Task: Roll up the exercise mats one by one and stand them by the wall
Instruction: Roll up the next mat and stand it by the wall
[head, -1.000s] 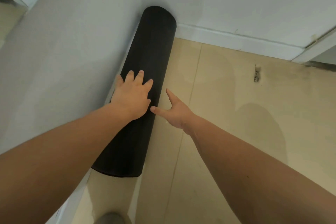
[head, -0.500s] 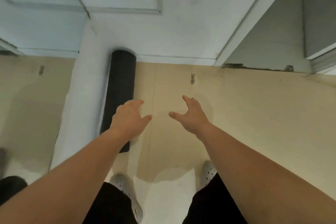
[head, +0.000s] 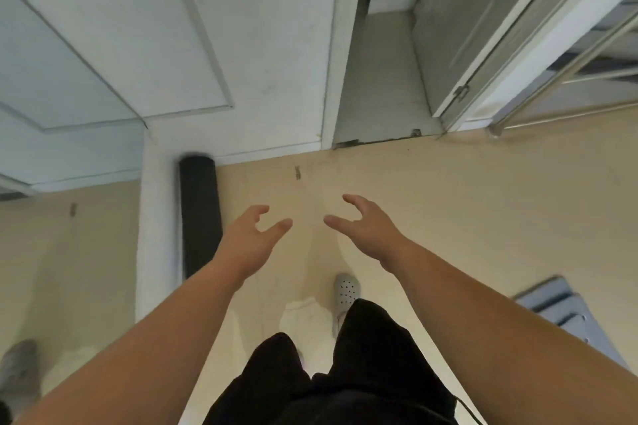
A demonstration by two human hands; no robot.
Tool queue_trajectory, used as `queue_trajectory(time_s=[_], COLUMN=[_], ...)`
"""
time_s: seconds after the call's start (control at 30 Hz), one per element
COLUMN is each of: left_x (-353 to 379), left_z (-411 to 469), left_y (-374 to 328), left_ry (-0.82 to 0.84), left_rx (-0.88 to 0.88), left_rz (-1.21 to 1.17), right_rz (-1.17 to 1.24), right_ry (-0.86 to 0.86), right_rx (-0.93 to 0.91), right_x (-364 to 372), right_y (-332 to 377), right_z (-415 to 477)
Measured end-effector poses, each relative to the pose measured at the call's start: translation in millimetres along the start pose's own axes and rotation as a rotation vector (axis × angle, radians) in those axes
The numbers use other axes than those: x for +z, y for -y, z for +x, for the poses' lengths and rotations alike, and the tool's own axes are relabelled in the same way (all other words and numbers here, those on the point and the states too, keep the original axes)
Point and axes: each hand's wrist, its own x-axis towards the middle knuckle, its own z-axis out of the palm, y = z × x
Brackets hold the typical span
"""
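1 rolled black mat (head: 200,214) is standing upright against the white wall (head: 157,217), its base on the beige floor (head: 483,217). 2 hands, left hand (head: 250,240) and right hand (head: 367,229), are hovering apart from it, fingers spread and curled, gripping nothing. 1 blue mat (head: 566,307) is lying at the right edge.

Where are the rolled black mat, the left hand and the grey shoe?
rolled black mat (head: 200,214), head view, middle of the roll
left hand (head: 247,245), head view, back of hand
grey shoe (head: 346,290), head view, perforated toe

Beige floor (head: 483,217) meets white panelled walls (head: 269,45) beside an open grey door (head: 466,28).
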Motion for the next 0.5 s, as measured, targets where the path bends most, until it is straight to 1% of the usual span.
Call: queue_trajectory(time_s=[0.13, 0.27, 0.33, 0.5], left_x=[20.6, 58.5, 86.3, 181.0], left_z=[-47.0, -106.9, -140.1, -227.0], left_y=[-0.7, -2.8, -7.3, -31.1], left_ry=[0.103, 0.238, 0.309, 0.461], left_rx=[0.082, 0.121, 0.167, 0.315], left_rz=[0.086, 0.16, 0.215, 0.355], right_rz=[0.034, 0.078, 0.127, 0.35], right_ry=[-0.164, -0.257, -0.341, -0.55], right_rx=[0.036, 0.153, 0.209, 0.322], right_x=[5.2, 5.6, -3.4, -32.3], right_y=[-36.8, -98.2, -132.0, -228.2], right_z=[-90.5, -187.3, -232.1, -346.5])
